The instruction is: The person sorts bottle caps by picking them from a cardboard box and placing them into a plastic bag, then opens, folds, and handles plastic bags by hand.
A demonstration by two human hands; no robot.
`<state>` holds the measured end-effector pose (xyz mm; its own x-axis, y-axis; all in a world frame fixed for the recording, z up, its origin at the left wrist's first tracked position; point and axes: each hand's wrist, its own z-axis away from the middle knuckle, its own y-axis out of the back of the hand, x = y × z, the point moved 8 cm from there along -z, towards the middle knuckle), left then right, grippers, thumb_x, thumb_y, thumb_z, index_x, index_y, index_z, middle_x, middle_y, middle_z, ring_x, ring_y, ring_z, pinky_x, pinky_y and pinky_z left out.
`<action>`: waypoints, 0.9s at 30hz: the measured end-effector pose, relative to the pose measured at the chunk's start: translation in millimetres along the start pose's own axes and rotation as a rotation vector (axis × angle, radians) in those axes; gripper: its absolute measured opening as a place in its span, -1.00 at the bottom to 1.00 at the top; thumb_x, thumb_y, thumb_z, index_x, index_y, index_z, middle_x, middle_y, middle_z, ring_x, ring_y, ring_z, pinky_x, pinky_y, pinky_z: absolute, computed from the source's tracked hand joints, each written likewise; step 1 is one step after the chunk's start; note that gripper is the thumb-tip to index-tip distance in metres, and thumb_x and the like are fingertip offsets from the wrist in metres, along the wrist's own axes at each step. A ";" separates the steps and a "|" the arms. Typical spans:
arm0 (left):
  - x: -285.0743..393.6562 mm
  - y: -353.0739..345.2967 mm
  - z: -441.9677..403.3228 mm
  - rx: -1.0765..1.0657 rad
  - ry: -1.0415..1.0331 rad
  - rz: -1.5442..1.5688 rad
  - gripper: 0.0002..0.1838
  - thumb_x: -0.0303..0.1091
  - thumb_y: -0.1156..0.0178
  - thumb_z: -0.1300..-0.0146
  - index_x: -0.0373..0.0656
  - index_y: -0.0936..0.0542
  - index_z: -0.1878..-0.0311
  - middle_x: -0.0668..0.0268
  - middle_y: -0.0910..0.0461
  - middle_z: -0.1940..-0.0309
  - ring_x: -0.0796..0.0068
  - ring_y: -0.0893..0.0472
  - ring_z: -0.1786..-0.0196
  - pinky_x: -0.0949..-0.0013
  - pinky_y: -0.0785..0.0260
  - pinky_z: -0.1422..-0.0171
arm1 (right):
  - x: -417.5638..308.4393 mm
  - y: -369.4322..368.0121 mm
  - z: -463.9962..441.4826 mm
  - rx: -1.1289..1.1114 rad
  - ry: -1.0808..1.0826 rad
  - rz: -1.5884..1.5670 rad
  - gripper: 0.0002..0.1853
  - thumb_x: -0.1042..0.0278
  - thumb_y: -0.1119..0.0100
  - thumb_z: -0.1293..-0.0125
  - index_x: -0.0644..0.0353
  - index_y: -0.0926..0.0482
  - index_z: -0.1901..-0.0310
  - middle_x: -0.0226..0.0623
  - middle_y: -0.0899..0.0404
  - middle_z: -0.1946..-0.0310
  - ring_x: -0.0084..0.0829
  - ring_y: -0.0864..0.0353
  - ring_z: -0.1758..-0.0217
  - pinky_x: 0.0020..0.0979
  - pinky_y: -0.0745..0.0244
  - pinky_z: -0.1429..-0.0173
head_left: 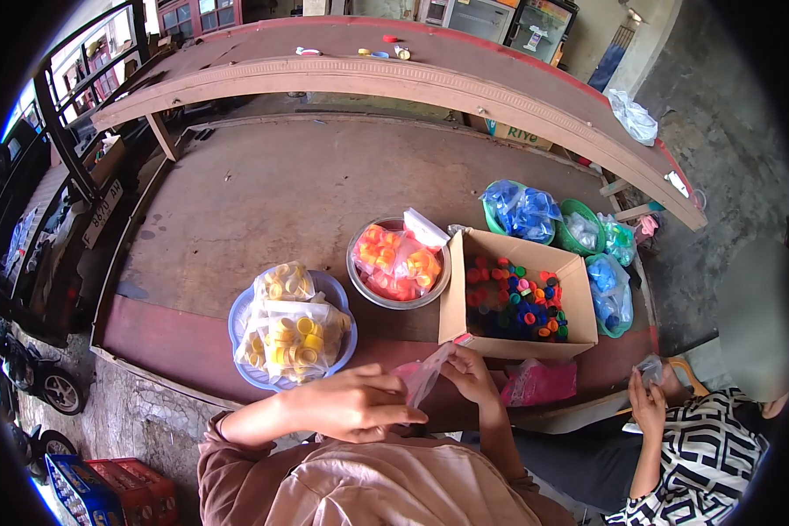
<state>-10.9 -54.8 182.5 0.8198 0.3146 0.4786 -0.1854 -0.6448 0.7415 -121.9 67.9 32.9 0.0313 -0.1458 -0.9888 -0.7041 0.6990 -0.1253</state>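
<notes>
Nearest: left hand (pixel 364 405), fingers bent beside the bag (pixel 425 375); whether they grip it, cannot tell. Right hand (pixel 472 373) pinches its upper edge, fingertips close together. Bag sits between the hands, by the near side of the table (pixel 263 193). Thin film, probably easy to tear: a light, even pinch should serve better than a hard tug. Farther: blue basket (pixel 351 340) left, bowl (pixel 403 305) mid, box (pixel 535 349) right. Farthest: raised bench (pixel 465 48)

Co-worker's head (pixel 757 311): blurred. Clear bag (pixel 423 373): partly covered by right hand (pixel 471 375). Rear carton (pixel 524 135): top hidden behind raised shelf (pixel 359 75)
</notes>
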 end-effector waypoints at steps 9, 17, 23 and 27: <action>-3.9 -10.7 -2.9 -0.112 0.011 0.085 -0.34 -0.50 -0.18 0.09 -0.16 -0.30 -0.20 0.28 -0.52 0.37 0.33 -0.54 0.27 0.30 -0.24 0.14 | -7.0 -18.3 -6.3 -0.078 0.028 0.009 -0.87 0.40 -0.02 -0.35 0.29 -0.47 0.22 -0.42 -0.48 0.34 -0.67 -0.43 0.21 -0.55 -0.35 0.07; -6.1 -14.2 2.1 -0.113 0.052 0.181 -0.33 -0.54 -0.16 0.16 -0.17 -0.32 -0.17 0.23 -0.53 0.30 0.29 -0.53 0.25 0.30 -0.23 0.15 | 9.3 -15.3 -2.6 -0.047 -0.064 0.056 -0.85 0.37 0.03 -0.37 0.29 -0.46 0.21 -0.44 -0.46 0.32 -0.67 -0.42 0.19 -0.55 -0.35 0.05; -1.4 -4.6 3.2 -0.037 0.041 0.194 -0.30 -0.55 -0.16 0.16 -0.16 -0.33 -0.20 0.28 -0.53 0.31 0.34 -0.53 0.28 0.31 -0.27 0.17 | 7.0 -14.5 -2.0 -0.049 -0.048 0.065 -0.84 0.39 0.04 -0.37 0.30 -0.47 0.17 -0.42 -0.48 0.29 -0.65 -0.43 0.16 -0.54 -0.36 0.03; 3.8 -1.0 4.5 0.060 -0.040 0.081 -0.40 -0.52 -0.18 0.06 -0.14 -0.39 -0.17 0.35 -0.53 0.33 0.43 -0.53 0.33 0.38 -0.28 0.17 | 10.4 -8.7 -1.9 -0.047 -0.036 0.118 -0.82 0.38 0.05 -0.37 0.30 -0.48 0.14 -0.42 -0.49 0.27 -0.63 -0.44 0.15 -0.52 -0.36 0.03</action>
<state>-5.2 -56.2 181.4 0.8245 0.2326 0.5159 -0.2203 -0.7078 0.6712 -116.8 58.9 23.8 -0.0287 -0.0381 -0.9989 -0.7369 0.6760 -0.0046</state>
